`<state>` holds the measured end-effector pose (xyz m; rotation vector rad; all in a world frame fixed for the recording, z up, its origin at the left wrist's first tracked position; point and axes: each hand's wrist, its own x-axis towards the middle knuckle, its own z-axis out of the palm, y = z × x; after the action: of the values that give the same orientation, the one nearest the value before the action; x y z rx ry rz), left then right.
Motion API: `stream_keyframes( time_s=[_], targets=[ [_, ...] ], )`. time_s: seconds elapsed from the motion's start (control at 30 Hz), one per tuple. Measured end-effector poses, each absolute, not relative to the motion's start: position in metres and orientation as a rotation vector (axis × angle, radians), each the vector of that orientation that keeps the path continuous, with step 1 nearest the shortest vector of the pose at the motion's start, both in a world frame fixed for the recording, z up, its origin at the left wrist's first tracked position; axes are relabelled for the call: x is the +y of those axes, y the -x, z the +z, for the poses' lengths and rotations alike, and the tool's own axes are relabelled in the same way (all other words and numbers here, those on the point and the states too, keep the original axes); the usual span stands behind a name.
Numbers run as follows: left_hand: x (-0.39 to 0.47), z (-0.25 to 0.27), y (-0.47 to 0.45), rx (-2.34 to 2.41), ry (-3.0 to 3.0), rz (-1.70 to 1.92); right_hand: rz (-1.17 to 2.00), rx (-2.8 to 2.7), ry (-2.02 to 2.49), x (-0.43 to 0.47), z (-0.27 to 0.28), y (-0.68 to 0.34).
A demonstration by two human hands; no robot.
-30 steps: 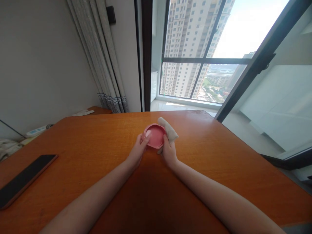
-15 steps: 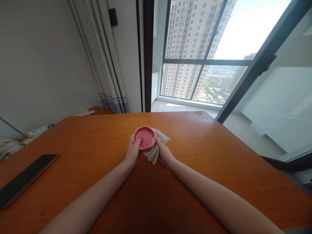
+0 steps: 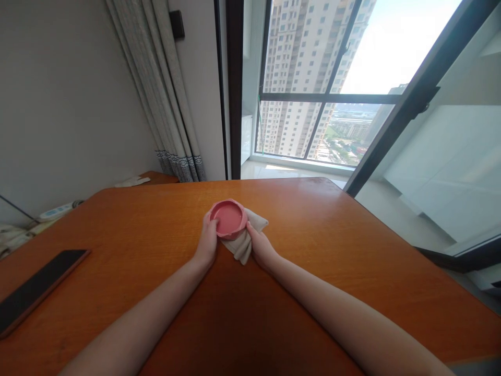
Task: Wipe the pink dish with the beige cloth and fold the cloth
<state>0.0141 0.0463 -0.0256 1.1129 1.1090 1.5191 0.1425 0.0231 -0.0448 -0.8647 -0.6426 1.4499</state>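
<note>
A shallow, round pink dish (image 3: 229,218) with a raised, angular rim is held up over the wooden table. My left hand (image 3: 206,237) is closed on its left side, the thumb over the rim and the other fingers mostly hidden beneath. A beige cloth (image 3: 243,246) hangs folded under and to the right of the dish. My right hand (image 3: 261,245) is closed on this cloth at the dish's lower right edge, its fingertips against the rim. Part of the cloth is hidden behind the dish and my right hand.
On the brown wooden table (image 3: 148,224), a black flat slab with a reddish edge (image 3: 39,287) lies at the left. A white remote-like object (image 3: 58,211) and rumpled fabric (image 3: 13,237) are beyond the left edge. Behind stand a grey curtain (image 3: 164,104) and a dark-framed window (image 3: 324,97).
The dish has turned slightly, and my left thumb has drawn back from its inside toward the rim. The right fingertips now sit lower on the rim. The whole view has shifted a little.
</note>
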Motion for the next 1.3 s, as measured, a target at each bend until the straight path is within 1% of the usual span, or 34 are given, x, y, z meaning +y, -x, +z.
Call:
stream_keyframes(
  time_s=[0.07, 0.23, 0.3, 0.47, 0.53, 0.6, 0.77, 0.83, 0.93, 1.07, 1.2, 1.3],
  targets=[
    [0.047, -0.025, -0.011, 1.133, -1.222, 1.506, 1.428, -0.620, 0.858, 0.023, -0.047, -0.142],
    [0.049, -0.030, -0.009, 1.230, -1.182, 1.204, 1.369, -0.544, 0.885, 0.027, -0.046, -0.152],
    [0.051, -0.032, -0.010, 1.187, -1.194, 1.236, 1.368, -0.557, 0.922, 0.027, -0.045, -0.153],
    [0.048, -0.030, -0.013, 1.052, -1.128, 1.570, 1.434, -0.627, 0.900, 0.024, -0.048, -0.146],
    [0.046, -0.029, -0.013, 1.067, -1.118, 1.628, 1.479, -0.621, 0.864, 0.024, -0.050, -0.143],
    [0.046, -0.030, -0.012, 1.126, -1.142, 1.584, 1.484, -0.569, 0.848, 0.025, -0.051, -0.143],
    [0.048, -0.033, -0.012, 1.249, -1.066, 1.282, 1.391, -0.430, 0.880, 0.030, -0.047, -0.148],
    [0.049, -0.032, -0.014, 1.202, -1.079, 1.287, 1.391, -0.435, 0.884, 0.031, -0.046, -0.147],
    [0.049, -0.030, -0.015, 1.109, -1.109, 1.427, 1.435, -0.453, 0.874, 0.027, -0.046, -0.143],
    [0.048, -0.030, -0.012, 1.152, -1.068, 1.545, 1.484, -0.498, 0.846, 0.023, -0.047, -0.136],
    [0.047, -0.029, -0.010, 1.239, -1.075, 1.387, 1.430, -0.487, 0.861, 0.027, -0.049, -0.141],
    [0.048, -0.027, -0.011, 1.169, -1.052, 1.271, 1.354, -0.516, 0.894, 0.030, -0.048, -0.147]
  ],
)
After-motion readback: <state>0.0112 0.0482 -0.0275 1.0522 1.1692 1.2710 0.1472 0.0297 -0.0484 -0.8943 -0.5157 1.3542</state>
